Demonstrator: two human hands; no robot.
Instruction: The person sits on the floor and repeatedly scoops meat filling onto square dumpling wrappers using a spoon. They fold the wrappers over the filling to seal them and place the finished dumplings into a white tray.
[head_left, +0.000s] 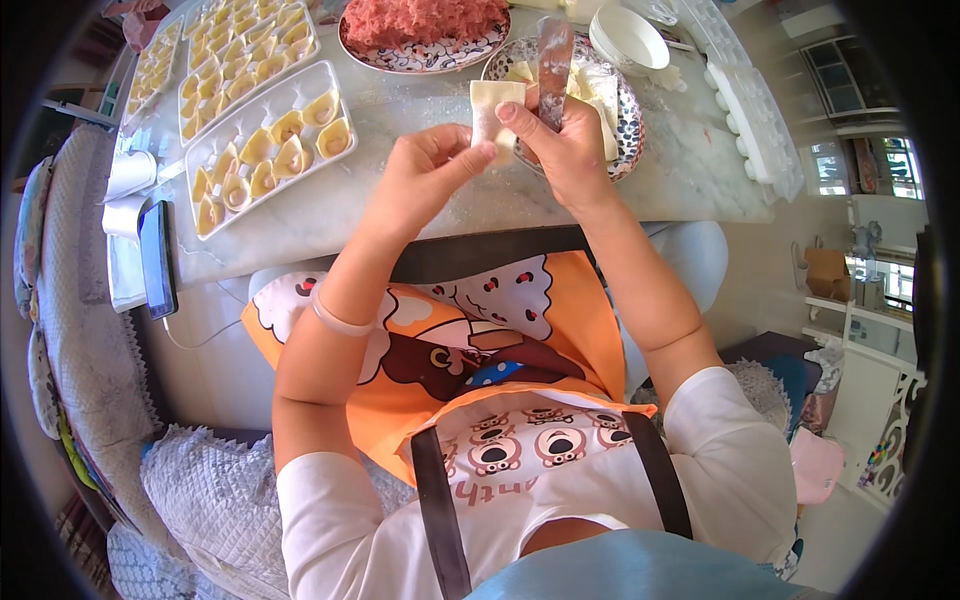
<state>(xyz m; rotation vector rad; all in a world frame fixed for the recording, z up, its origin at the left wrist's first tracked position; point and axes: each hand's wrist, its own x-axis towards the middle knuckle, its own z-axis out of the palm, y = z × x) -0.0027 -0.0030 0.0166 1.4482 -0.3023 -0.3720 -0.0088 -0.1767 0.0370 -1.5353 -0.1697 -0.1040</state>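
Observation:
A pale square dough wrapper is held upright over the table between my hands. My left hand pinches its lower left edge between thumb and fingers. My right hand has its thumb pressed on the wrapper's right side, and its curled fingers also grip a flat, flour-dusted spatula that points away from me. Behind and under the right hand lies a patterned plate with a stack of wrappers. Farther back, a mound of pink ground meat fills another patterned plate.
At left, a white tray holds several folded yellow wontons; more filled trays stand behind it. A white bowl is at back right, beside a white moulded plastic tray. A cabled phone leans at the table's left edge.

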